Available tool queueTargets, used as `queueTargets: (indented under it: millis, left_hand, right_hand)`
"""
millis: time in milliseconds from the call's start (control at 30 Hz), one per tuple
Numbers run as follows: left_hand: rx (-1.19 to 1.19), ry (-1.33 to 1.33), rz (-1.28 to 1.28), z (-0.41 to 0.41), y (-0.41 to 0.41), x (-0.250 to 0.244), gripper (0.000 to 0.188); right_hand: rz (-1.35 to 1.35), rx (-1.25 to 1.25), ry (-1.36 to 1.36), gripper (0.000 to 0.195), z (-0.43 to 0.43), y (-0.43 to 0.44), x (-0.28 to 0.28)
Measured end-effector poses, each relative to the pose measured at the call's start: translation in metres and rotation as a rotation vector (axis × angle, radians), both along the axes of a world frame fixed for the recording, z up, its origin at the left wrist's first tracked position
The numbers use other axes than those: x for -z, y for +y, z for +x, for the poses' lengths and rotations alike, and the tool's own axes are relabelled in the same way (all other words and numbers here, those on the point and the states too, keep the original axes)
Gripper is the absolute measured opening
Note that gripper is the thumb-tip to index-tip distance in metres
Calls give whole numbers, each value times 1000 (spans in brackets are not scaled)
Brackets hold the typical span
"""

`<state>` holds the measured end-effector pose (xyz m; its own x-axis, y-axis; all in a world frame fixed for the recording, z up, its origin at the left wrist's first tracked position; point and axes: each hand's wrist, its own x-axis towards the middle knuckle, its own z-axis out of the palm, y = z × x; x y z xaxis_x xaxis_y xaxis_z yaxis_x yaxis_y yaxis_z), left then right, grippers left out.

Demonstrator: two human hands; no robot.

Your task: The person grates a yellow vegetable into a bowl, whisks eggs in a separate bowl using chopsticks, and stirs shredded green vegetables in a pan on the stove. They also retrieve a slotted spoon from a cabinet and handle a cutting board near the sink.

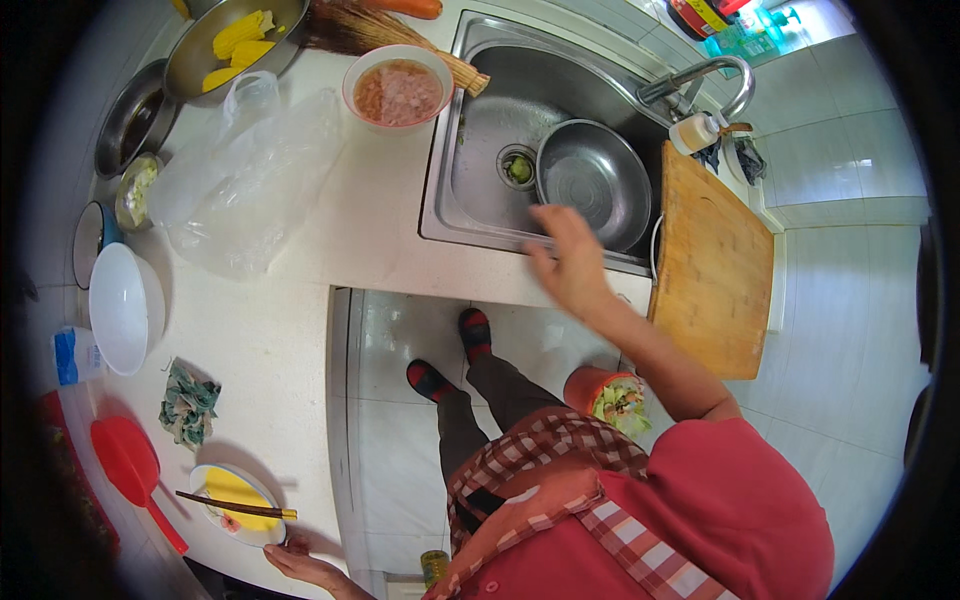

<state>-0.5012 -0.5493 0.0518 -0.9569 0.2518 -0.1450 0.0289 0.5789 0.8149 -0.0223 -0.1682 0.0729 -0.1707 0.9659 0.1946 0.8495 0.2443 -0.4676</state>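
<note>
My right hand, slightly blurred, is over the front edge of the steel sink, fingers apart and nothing in them. Beyond its fingertips a round metal basin rests in the sink, beside a drain with green scraps. At the lower left, my left hand is at the near edge of a bowl of yellow liquid, which looks like beaten egg. Chopsticks lie across that bowl. Whether the fingers touch or grip its rim cannot be told. A bowl of pinkish meat in liquid stands left of the sink.
Left counter: red scoop, crumpled cloth, white bowl, clear plastic bag, and a metal bowl with corn. A whisk brush lies behind the meat bowl. A wooden cutting board is right of the sink; a red bin stands on the floor.
</note>
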Motion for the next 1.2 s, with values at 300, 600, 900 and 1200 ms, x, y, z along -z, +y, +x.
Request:
queueTargets:
  millis: [300, 600, 900, 1200]
  left_hand:
    - [-81, -303, 255, -27, 14, 5, 38]
    - [-187, -370, 447, -89, 23, 31, 34]
    - [-229, -349, 356, -30, 14, 12, 50]
    - [99, -3, 71, 121, 91, -19, 38]
  right_hand:
    - [-902, 176, -307, 50, 133, 77, 105]
    - [-667, 23, -369, 20, 105, 102, 121]
    - [-371, -53, -338, 13, 114, 70, 71]
    - [-204, -254, -303, 8, 85, 65, 29]
